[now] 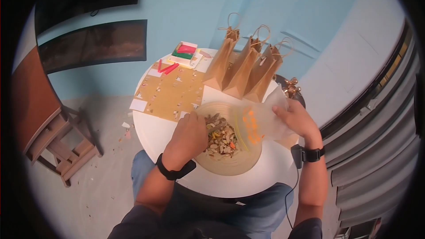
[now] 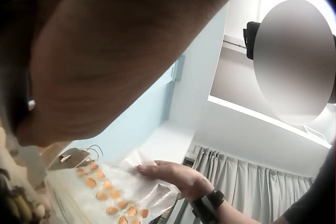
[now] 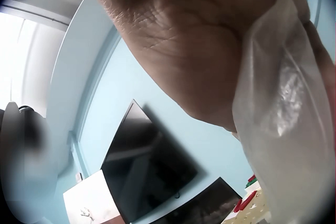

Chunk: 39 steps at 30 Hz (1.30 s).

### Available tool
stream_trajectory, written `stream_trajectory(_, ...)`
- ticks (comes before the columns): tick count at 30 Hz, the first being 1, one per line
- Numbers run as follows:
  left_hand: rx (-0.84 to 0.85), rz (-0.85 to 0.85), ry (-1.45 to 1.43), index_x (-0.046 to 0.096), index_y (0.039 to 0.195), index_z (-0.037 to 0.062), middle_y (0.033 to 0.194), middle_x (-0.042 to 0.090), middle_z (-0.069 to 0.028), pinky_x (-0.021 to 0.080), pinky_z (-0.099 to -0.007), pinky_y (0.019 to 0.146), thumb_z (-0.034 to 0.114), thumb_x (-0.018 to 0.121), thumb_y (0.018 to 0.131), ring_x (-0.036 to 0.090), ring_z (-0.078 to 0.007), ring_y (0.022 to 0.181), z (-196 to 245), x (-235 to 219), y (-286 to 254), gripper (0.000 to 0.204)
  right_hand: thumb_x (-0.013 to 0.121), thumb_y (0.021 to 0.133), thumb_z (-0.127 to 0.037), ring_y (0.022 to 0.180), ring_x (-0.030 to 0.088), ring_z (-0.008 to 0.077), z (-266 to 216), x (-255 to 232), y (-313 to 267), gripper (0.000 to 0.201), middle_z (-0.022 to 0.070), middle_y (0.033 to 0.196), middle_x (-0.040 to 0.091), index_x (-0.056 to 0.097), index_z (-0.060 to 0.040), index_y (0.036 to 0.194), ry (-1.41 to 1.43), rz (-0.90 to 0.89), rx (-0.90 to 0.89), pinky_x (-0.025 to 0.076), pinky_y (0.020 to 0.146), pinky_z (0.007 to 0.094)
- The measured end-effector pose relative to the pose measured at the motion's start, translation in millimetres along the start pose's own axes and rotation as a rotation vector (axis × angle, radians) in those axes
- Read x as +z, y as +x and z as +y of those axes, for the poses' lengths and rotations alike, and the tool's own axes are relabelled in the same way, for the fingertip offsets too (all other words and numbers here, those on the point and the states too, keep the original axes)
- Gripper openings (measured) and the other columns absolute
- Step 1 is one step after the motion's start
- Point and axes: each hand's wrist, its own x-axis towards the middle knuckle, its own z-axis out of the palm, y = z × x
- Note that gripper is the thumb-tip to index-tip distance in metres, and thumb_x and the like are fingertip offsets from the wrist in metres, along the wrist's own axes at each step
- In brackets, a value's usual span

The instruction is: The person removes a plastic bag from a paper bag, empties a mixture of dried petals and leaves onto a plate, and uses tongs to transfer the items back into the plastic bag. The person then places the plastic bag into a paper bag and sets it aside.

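A wide bowl (image 1: 239,161) on the round white table holds a mix of dried pieces (image 1: 221,144). My right hand (image 1: 295,118) pinches the end of a frosted zip bag (image 1: 276,115), which lies tilted with its zip edge over the bowl. Orange slices (image 1: 252,126) are inside the bag, also visible in the left wrist view (image 2: 107,184). My left hand (image 1: 188,137) is at the bowl's left side, fingers bent down by a grey object (image 1: 217,127) at the mix; whether it grips that object is unclear.
Three brown paper bags (image 1: 241,71) stand at the back of the table. A patterned brown sheet (image 1: 170,90), pink sticks (image 1: 169,68) and a small box (image 1: 185,53) are at the back left. A wooden stool (image 1: 66,150) stands on the left.
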Motion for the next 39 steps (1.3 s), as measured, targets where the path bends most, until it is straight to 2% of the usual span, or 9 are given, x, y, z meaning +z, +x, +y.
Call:
stream_trajectory(10, 0.006, -0.073, 0.134, 0.071, 0.119, -0.0096, 0.119, 0.066, -0.027, 0.054, -0.0526, 0.104, 0.022, 0.085, 0.091, 0.066, -0.0457, 0.115, 8.9, 19.8, 5.0, 0.045, 0.072, 0.115, -0.025, 0.095, 0.075, 0.0141, 17.8, -19.2, -19.1, 0.033, 0.0076, 0.11, 0.083, 0.077, 0.0024, 0.134, 0.135, 0.08, -0.049, 0.062, 0.086, 0.0359)
stream_trajectory(13, 0.026, 0.027, -0.119, 0.07, 0.13, -0.0083, 0.131, 0.066, -0.0275, 0.054, -0.0518, 0.108, 0.027, 0.087, 0.097, 0.067, -0.0429, 0.12, 34.6, -12.4, 10.0, 0.051, 0.072, 0.116, -0.027, 0.099, 0.074, 0.0123, -11.1, -26.8, -39.5, 0.036, 0.0056, 0.112, 0.082, 0.075, 0.0025, 0.137, 0.228, 0.122, -0.007, 0.062, 0.088, 0.0344)
stream_trajectory(16, -0.034, 0.068, -0.651, 0.067, 0.143, -0.0082, 0.144, 0.068, -0.0252, 0.054, -0.051, 0.108, 0.035, 0.087, 0.102, 0.068, -0.0339, 0.13, 46.3, -3.6, 12.2, 0.063, 0.073, 0.116, -0.026, 0.103, 0.073, 0.0116, -6.4, -23.3, -49.0, 0.037, 0.0039, 0.116, 0.08, 0.072, 0.0013, 0.141, 0.419, 0.146, -0.169, 0.061, 0.091, 0.0325)
stream_trajectory(19, -0.027, 0.094, -1.193, 0.071, 0.141, -0.0042, 0.14, 0.074, -0.0164, 0.057, -0.0408, 0.103, 0.031, 0.08, 0.11, 0.07, -0.0211, 0.121, 58.0, 13.8, 19.8, 0.048, 0.073, 0.116, -0.024, 0.105, 0.072, 0.012, -5.3, -2.6, -56.7, 0.037, 0.003, 0.119, 0.079, 0.072, 0.0006, 0.143, 0.517, 0.186, -0.228, 0.06, 0.095, 0.0314)
stream_trajectory(22, -0.262, 0.003, -1.447, 0.075, 0.135, -0.0011, 0.12, 0.078, -0.0048, 0.057, -0.0315, 0.094, 0.023, 0.074, 0.114, 0.069, -0.012, 0.105, 59.5, 7.4, 13.8, 0.032, 0.078, 0.112, -0.021, 0.107, 0.073, 0.0123, -3.6, 13.5, -59.6, 0.04, 0.003, 0.12, 0.08, 0.071, 0.0007, 0.145, 0.481, 0.137, -0.415, 0.06, 0.098, 0.0314)
stream_trajectory(25, -0.255, 0.111, -1.532, 0.073, 0.139, -0.0033, 0.125, 0.081, -0.0061, 0.059, -0.0313, 0.099, 0.013, 0.068, 0.116, 0.074, -0.0119, 0.111, 59.2, -6.6, 12.8, 0.029, 0.083, 0.108, -0.017, 0.105, 0.076, 0.013, 2.9, 20.9, -70.6, 0.041, 0.0043, 0.117, 0.081, 0.072, 0.0015, 0.143, 0.506, 0.005, -0.287, 0.063, 0.091, 0.0319)
stream_trajectory(28, -0.263, 0.209, -1.481, 0.074, 0.136, -0.0038, 0.123, 0.081, -0.0066, 0.06, -0.0295, 0.095, 0.013, 0.068, 0.117, 0.075, -0.0112, 0.105, 46.0, -3.8, 12.6, 0.027, 0.086, 0.105, -0.013, 0.102, 0.078, 0.014, 16.7, 13.2, -72.3, 0.041, 0.0063, 0.117, 0.082, 0.073, 0.0025, 0.141, 0.495, -0.152, 0.049, 0.066, 0.082, 0.032)
stream_trajectory(31, -0.216, 0.381, -1.339, 0.076, 0.12, -0.0011, 0.099, 0.076, 0.0017, 0.053, -0.0248, 0.077, 0.016, 0.071, 0.117, 0.065, -0.0034, 0.087, 58.1, -10.3, 12.9, 0.018, 0.086, 0.105, -0.01, 0.096, 0.08, 0.0132, 9.2, 17.3, -76.4, 0.037, 0.0076, 0.116, 0.083, 0.074, 0.0036, 0.137, 0.471, -0.141, 0.165, 0.067, 0.072, 0.0319)
stream_trajectory(39, -0.049, 0.317, -1.093, 0.074, 0.112, -0.0018, 0.091, 0.07, 0.0031, 0.049, -0.0262, 0.072, 0.016, 0.071, 0.117, 0.057, -0.0047, 0.08, 38.3, -29.0, 10.6, 0.018, 0.08, 0.11, -0.017, 0.09, 0.073, 0.009, 14.1, 27.2, -60.9, 0.032, 0.0043, 0.11, 0.081, 0.075, 0.0025, 0.135, 0.794, 0.196, -0.267, 0.059, 0.077, 0.0262)
